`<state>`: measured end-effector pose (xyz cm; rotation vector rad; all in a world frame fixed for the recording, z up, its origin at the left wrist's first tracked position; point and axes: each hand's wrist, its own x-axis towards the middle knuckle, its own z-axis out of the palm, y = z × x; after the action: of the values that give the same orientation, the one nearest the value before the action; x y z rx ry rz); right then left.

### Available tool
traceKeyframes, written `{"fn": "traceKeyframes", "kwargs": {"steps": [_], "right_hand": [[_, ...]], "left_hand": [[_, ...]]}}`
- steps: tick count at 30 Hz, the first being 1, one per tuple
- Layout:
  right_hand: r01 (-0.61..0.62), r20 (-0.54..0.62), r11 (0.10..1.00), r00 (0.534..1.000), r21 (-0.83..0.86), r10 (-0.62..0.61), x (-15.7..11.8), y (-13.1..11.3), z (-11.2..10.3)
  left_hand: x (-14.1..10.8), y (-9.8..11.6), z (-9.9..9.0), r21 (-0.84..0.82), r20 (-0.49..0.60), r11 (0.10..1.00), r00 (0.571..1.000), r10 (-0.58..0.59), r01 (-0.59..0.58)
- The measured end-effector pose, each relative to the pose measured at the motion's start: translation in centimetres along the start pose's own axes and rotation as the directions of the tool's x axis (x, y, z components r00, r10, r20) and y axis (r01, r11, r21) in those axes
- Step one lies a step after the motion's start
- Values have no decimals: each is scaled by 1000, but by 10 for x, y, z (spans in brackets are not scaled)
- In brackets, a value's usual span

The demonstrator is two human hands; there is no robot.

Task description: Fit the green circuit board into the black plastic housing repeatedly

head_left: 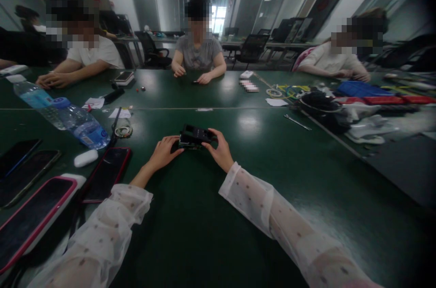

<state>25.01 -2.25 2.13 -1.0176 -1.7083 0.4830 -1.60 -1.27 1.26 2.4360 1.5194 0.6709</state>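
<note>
Between my hands, over the middle of the green table [190, 224], is a small black electronic housing [196, 133] with cut-outs in its top. A green edge like a circuit board shows along its lower side. My left hand [165, 151] grips its left end, fingers behind and thumb in front. On the other end, my right hand [220, 149] has its fingers on the top edge and its thumb at the front. Whether the housing touches the table I cannot tell.
To the left stand water bottles [85, 124] beside several phones [107, 174] and a white earphone case [86, 158]. A wrench [297, 122] lies on the right, near cables and a blue tray [361, 89]. Across the table sit three people, one a person in grey [199, 54].
</note>
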Motion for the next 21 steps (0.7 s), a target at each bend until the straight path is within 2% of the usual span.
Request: {"fn": "traceKeyframes", "kwargs": {"steps": [9, 21], "right_hand": [[-42, 140, 999, 989, -1, 42, 1, 5, 3], [-82, 106, 995, 991, -49, 87, 3, 5, 2]], "left_hand": [[0, 0, 1, -11, 7, 999, 1000, -30, 30], [-1, 2, -1, -31, 2, 999, 1000, -27, 27]]}}
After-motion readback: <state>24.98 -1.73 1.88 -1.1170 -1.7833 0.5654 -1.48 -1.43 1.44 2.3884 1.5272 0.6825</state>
